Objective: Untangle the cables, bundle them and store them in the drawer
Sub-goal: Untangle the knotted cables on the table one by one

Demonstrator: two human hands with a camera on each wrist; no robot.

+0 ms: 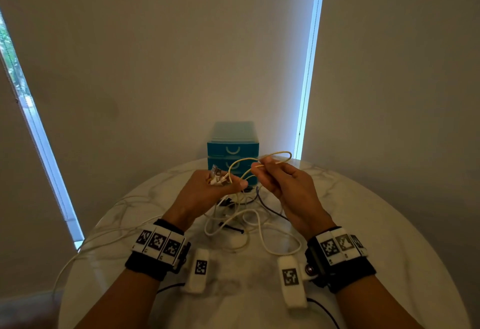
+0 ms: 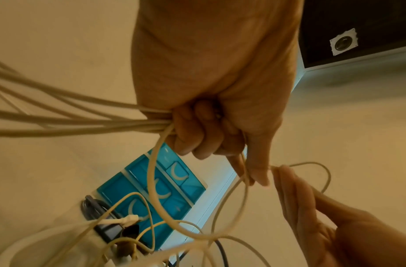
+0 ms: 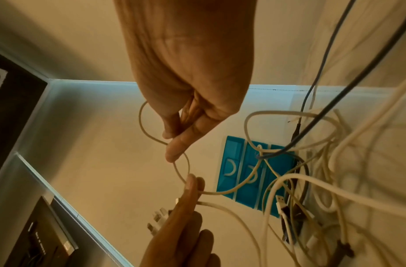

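Note:
My left hand (image 1: 226, 182) is raised over the table and grips a bunch of cream cables (image 2: 83, 121) with several connector ends (image 1: 217, 176) sticking out above the fist (image 2: 197, 133). My right hand (image 1: 262, 166) pinches a thin cream cable (image 1: 279, 152) between thumb and fingers (image 3: 176, 142), and the cable curls in a loop beyond them. That cable runs back to the left hand. A tangle of white, cream and dark cables (image 1: 241, 214) lies on the table under both hands. The teal drawer unit (image 1: 233, 147) stands behind, with all its drawers closed.
The round white marble table (image 1: 363, 212) stands against a pale blind. A black strap (image 1: 232, 228) lies among the cables, and a dark cable (image 1: 267, 205) trails right. Thin white wires run off the table's left edge (image 1: 85, 240).

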